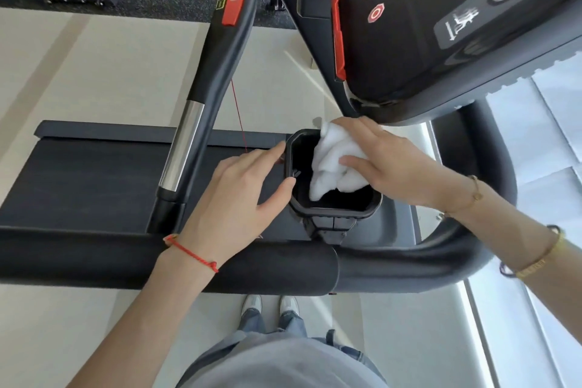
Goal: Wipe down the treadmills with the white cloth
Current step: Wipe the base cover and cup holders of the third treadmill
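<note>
The white cloth [333, 164] is pressed into the treadmill's cup holder [333, 214] by the right hand [390, 161], fingers spread over it; the rim is steadied by the left hand [239, 198], fingers loosely extended.

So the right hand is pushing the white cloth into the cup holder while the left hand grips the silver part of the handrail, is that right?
Not quite. In the head view the left hand isn't on the handrail; it rests against the outer rim of the cup holder, fingers fairly straight. The rest holds: the right hand is pushing the white cloth into the cup holder.
</note>
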Demonstrator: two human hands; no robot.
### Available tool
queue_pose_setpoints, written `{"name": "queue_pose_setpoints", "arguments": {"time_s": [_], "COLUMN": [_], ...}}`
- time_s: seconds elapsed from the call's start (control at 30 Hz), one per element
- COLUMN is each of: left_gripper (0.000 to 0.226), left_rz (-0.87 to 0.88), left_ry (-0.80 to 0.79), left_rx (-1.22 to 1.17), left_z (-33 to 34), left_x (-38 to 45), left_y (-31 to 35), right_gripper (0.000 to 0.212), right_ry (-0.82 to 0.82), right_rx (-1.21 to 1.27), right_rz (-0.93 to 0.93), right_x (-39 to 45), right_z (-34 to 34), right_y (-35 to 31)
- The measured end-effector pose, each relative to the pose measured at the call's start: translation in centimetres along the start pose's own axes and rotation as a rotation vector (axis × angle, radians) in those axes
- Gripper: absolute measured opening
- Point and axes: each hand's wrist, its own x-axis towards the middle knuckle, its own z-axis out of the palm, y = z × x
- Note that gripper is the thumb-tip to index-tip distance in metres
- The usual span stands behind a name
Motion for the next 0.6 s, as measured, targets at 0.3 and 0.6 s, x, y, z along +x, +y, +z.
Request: {"name": "queue_pose_setpoints", "arguments": {"time_s": [0.3, 0.6], "left_gripper": [0.050, 0.047], "left_rz": [0.034, 0.087], "left_ry": [0.015, 0.039], "left_rx": [-0.001, -0.008], "left_z": [0.2, 0.1], "left_x": [0.1, -0.2], "left_y": [0.0, -0.2], "right_gripper": [0.048, 0.052], "right_ry": [0.064, 0.131], "right_rx": [-0.149, 0.316], "right_rz": [0.089, 0.498], "right_x": [0.5, -4.4], "right_z": [1.0, 1.8], "right_y": [-1.4, -3.0]}}
